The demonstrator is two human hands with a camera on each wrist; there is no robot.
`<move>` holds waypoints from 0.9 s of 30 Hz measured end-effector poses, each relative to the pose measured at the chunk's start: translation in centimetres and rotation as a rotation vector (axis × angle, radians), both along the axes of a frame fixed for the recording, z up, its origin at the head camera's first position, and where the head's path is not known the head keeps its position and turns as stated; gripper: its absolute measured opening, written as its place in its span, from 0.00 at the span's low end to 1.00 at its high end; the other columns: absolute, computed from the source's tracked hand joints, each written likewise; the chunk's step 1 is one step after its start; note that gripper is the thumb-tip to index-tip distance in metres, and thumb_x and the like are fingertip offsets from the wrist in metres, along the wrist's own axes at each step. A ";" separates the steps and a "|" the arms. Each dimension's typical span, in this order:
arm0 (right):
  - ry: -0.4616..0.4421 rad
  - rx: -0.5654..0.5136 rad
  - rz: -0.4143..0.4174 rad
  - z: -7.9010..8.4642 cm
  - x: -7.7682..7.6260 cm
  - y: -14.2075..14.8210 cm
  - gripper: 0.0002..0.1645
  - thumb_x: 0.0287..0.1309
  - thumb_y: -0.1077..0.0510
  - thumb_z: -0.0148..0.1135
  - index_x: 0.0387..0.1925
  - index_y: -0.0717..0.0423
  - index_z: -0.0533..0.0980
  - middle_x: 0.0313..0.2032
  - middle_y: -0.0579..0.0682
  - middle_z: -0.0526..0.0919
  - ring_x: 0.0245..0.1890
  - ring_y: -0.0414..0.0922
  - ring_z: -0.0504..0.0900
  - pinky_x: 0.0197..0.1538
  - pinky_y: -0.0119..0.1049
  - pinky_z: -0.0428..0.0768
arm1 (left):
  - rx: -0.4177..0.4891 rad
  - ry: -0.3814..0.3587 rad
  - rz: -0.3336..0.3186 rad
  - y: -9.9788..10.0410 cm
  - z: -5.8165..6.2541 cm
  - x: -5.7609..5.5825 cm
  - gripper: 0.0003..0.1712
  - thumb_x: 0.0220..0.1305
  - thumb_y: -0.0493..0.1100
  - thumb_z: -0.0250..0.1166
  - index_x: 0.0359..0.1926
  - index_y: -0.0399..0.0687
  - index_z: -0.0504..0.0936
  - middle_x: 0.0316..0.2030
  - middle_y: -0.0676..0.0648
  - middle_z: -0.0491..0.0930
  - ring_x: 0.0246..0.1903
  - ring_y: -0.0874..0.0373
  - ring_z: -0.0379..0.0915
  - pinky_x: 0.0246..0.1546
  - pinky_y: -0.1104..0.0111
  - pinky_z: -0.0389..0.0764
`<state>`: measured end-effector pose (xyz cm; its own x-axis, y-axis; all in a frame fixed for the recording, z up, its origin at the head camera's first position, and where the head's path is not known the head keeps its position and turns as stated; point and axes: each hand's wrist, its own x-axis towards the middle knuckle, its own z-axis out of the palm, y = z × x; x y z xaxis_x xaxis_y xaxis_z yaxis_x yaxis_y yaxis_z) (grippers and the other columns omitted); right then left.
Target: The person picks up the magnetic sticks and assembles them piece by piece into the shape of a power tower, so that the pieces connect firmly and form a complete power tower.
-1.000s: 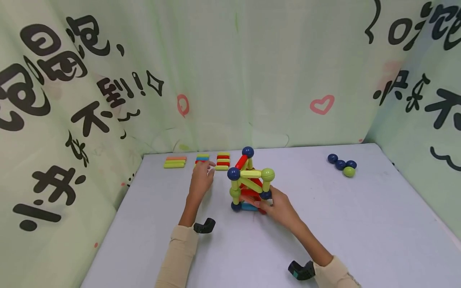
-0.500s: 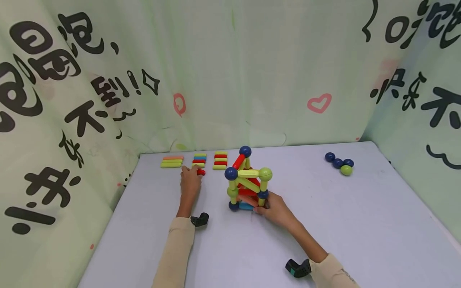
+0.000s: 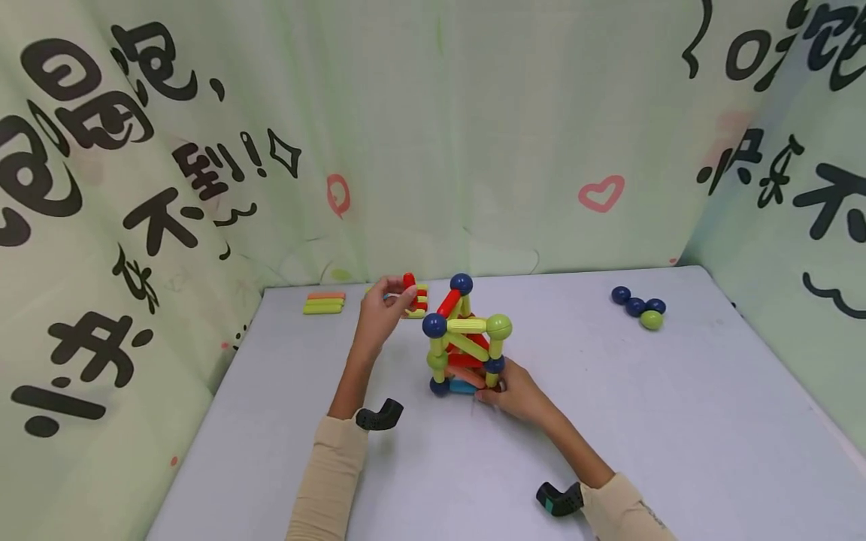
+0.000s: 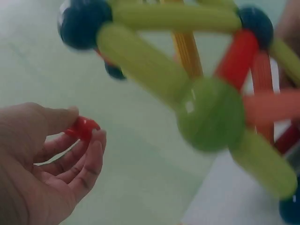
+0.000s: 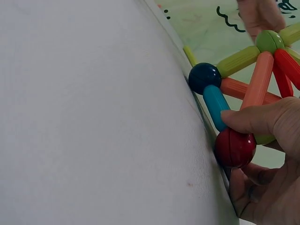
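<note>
A tower of magnetic rods and balls (image 3: 467, 325) stands mid-table, its rods yellow-green, red, orange and blue. Left of its top, my left hand (image 3: 379, 315) holds up a short red magnetic rod (image 3: 409, 280). In the left wrist view thumb and fingertips pinch that rod (image 4: 86, 127), apart from the tower's green ball (image 4: 211, 115). At the tower's lower right corner is my right hand (image 3: 522, 394). The right wrist view has its thumb and fingers around a dark red ball (image 5: 235, 147), with the thumb tip by the blue rod (image 5: 217, 108).
Orange and yellow-green rods (image 3: 323, 303) lie in a stack at the back left. Another stack of red and yellow rods (image 3: 421, 306) is partly behind the left hand. Several loose balls (image 3: 636, 306) sit at the back right. A printed curtain (image 3: 514, 150) hangs behind the table.
My left hand first moves left, drawing a red rod away from the stacks, then lifts it up and right toward the tower. The right hand stays at the tower's base.
</note>
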<state>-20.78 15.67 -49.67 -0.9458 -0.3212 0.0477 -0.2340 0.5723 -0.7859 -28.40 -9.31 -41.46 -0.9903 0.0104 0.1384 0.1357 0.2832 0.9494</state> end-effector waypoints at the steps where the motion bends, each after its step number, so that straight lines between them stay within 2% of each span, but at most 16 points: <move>1: -0.001 0.000 0.002 0.0 0.0 0.0 0.29 0.54 0.59 0.71 0.55 0.65 0.71 0.42 0.55 0.81 0.37 0.45 0.73 0.40 0.36 0.73 | 0.072 0.005 -0.026 0.5 1.0 0.5 0.21 0.66 0.50 0.65 0.53 0.42 0.76 0.46 0.41 0.80 0.41 0.52 0.81 0.45 0.62 0.84; 3: 0.001 -0.005 0.011 0.1 -0.1 0.1 0.28 0.54 0.59 0.70 0.54 0.65 0.71 0.41 0.55 0.80 0.36 0.45 0.73 0.39 0.36 0.73 | 0.178 0.012 -0.073 1.6 2.8 1.3 0.20 0.65 0.50 0.66 0.52 0.43 0.76 0.46 0.41 0.81 0.42 0.54 0.82 0.48 0.61 0.83; 5: 0.007 -0.007 0.014 0.0 -0.1 0.2 0.27 0.54 0.59 0.70 0.53 0.65 0.72 0.40 0.54 0.80 0.36 0.45 0.72 0.39 0.36 0.72 | 0.220 0.023 -0.112 2.5 4.0 1.9 0.19 0.64 0.49 0.66 0.51 0.43 0.77 0.45 0.41 0.82 0.43 0.55 0.81 0.49 0.61 0.82; 7: 0.013 -0.008 0.016 -0.1 -0.1 0.2 0.26 0.54 0.59 0.70 0.52 0.64 0.72 0.39 0.54 0.79 0.35 0.44 0.72 0.38 0.36 0.72 | 0.207 0.035 -0.132 3.2 4.7 2.2 0.19 0.64 0.49 0.66 0.51 0.44 0.78 0.45 0.41 0.83 0.45 0.55 0.79 0.49 0.60 0.81; 9: 0.016 -0.013 0.021 -0.2 -0.1 0.2 0.26 0.54 0.59 0.70 0.53 0.64 0.72 0.39 0.53 0.79 0.35 0.44 0.72 0.38 0.36 0.71 | 0.172 0.052 -0.140 3.6 5.1 2.2 0.19 0.64 0.49 0.66 0.52 0.46 0.77 0.45 0.42 0.83 0.46 0.53 0.77 0.44 0.64 0.80; 13: 0.016 -0.016 0.029 -0.4 0.0 0.1 0.28 0.55 0.59 0.69 0.55 0.64 0.71 0.42 0.54 0.80 0.37 0.44 0.72 0.41 0.36 0.73 | 0.047 0.143 -0.133 4.2 5.2 2.0 0.19 0.64 0.48 0.67 0.53 0.48 0.78 0.46 0.44 0.84 0.46 0.53 0.76 0.38 0.66 0.76; 16: 0.013 -0.027 0.030 -0.3 0.2 0.1 0.29 0.55 0.59 0.69 0.56 0.64 0.70 0.44 0.54 0.80 0.38 0.45 0.73 0.43 0.38 0.73 | -0.072 0.238 -0.139 4.5 5.2 1.7 0.19 0.64 0.47 0.67 0.54 0.48 0.78 0.46 0.46 0.83 0.48 0.54 0.77 0.38 0.68 0.74; 21: 0.032 -0.031 0.034 -0.2 0.2 0.0 0.28 0.55 0.60 0.69 0.56 0.65 0.70 0.43 0.54 0.80 0.38 0.45 0.72 0.43 0.37 0.73 | -0.267 0.397 -0.183 4.9 5.5 1.5 0.17 0.63 0.47 0.68 0.52 0.49 0.80 0.43 0.47 0.85 0.46 0.55 0.78 0.38 0.64 0.78; 23: 0.041 -0.027 0.037 -0.2 0.1 0.0 0.27 0.55 0.60 0.69 0.55 0.65 0.71 0.42 0.54 0.79 0.38 0.45 0.72 0.42 0.37 0.73 | -0.350 0.459 -0.214 5.0 5.7 1.4 0.17 0.63 0.46 0.68 0.52 0.48 0.82 0.43 0.48 0.86 0.46 0.55 0.78 0.41 0.63 0.81; 27: 0.050 -0.030 0.035 -0.3 0.1 0.0 0.28 0.55 0.60 0.69 0.55 0.64 0.71 0.42 0.53 0.79 0.37 0.44 0.72 0.40 0.35 0.72 | -0.494 0.568 -0.333 5.2 6.3 1.3 0.18 0.61 0.44 0.68 0.52 0.46 0.84 0.45 0.48 0.86 0.50 0.54 0.78 0.48 0.65 0.81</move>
<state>-20.64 15.68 -49.95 -0.9303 -0.3513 0.1051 -0.2929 0.5395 -0.7894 -27.11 -4.09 -35.19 -0.7051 0.4820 0.5202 0.7085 0.5106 0.4872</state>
